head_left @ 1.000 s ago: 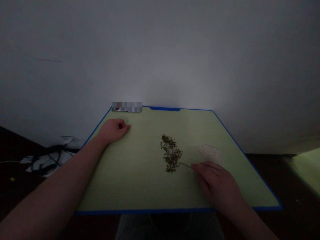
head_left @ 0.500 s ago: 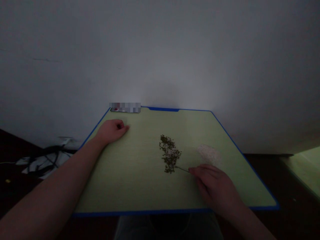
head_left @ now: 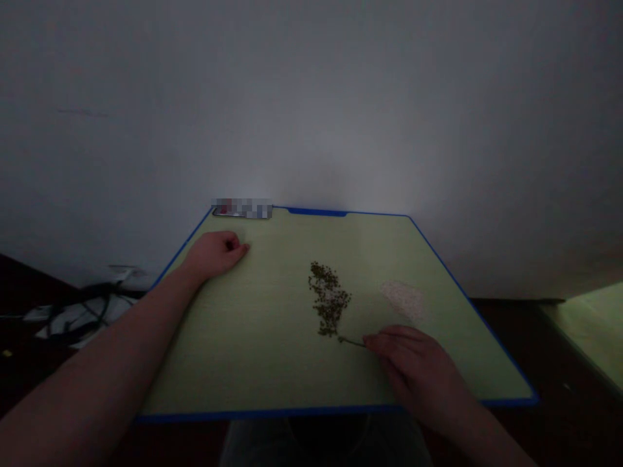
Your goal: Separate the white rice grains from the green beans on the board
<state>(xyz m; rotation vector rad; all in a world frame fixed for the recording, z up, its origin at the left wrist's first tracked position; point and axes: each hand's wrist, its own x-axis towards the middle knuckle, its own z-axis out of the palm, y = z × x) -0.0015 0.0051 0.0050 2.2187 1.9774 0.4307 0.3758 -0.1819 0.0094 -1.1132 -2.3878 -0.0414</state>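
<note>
My right hand [head_left: 413, 363] pinches a thin stick-like tool [head_left: 351, 342]; its exact kind cannot be made out. The tool's tip lies just below a loose patch of small dark green beans [head_left: 328, 301], with pale grains [head_left: 332, 296] mixed in the middle of it. Behind my right hand, a flat heap of whitish grains [head_left: 403, 299] is spread on the board, partly hidden by my fingers. My left hand [head_left: 217, 251] rests on the board's left side, its fingers curled in a loose fist with nothing visible in them.
The pale green tabletop [head_left: 272, 363] has a blue rim and stands against a grey wall [head_left: 311, 97]. A phone-like flat object [head_left: 243, 213], partly blurred out, lies at its back left corner. Dark cables [head_left: 92, 314] lie on the floor to the left.
My right hand has moved slightly toward me with the tool, so its tip sits lower, just off the bean patch's near edge. My left hand stays put.
</note>
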